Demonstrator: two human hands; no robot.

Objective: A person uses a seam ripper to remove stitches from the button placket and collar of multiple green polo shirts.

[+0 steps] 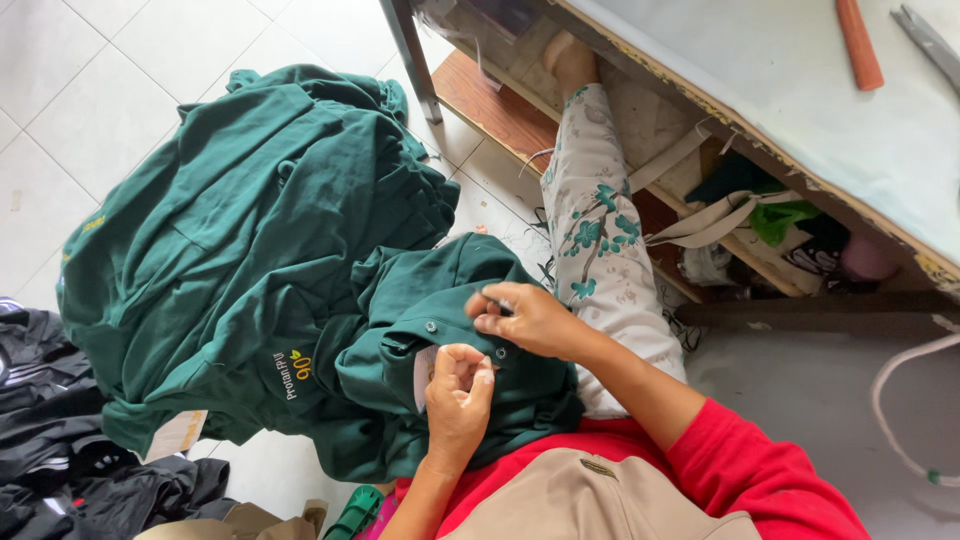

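**Both hands pinched at the collar of a green shirt on the lap**

Person sits on the floor, one leg in pale flowered trousers (pixel 600 240) stretched out under a wooden table (pixel 800 130). A dark green shirt (pixel 440 300) lies over the lap, collar area up, w/ small dark buttons showing near the placket.

Left hand (pixel 458 395): fingers curled tight together, thumb & forefinger pinched on the shirt fabric just below the collar, next to a small white bit of lining or label. Right hand (pixel 525 318): fingertips pressed together on something small & pale at the collar edge; too small to tell what. The 2 hands sit close, nearly touching, right above left in the view.

Just beside the lap shirt, to the left, a big pile of same green shirts (pixel 240 240) on the white tile floor (pixel 110 90). Dark black clothes (pixel 60 430) heaped at the lower left edge. On the tabletop, an orange-red stick (pixel 858 42) & a grey metal tool (pixel 930 40), partly cut off. Cloth scraps & beige straps stuffed on the shelf under the table. Red sleeve (pixel 760 470) on the right arm.
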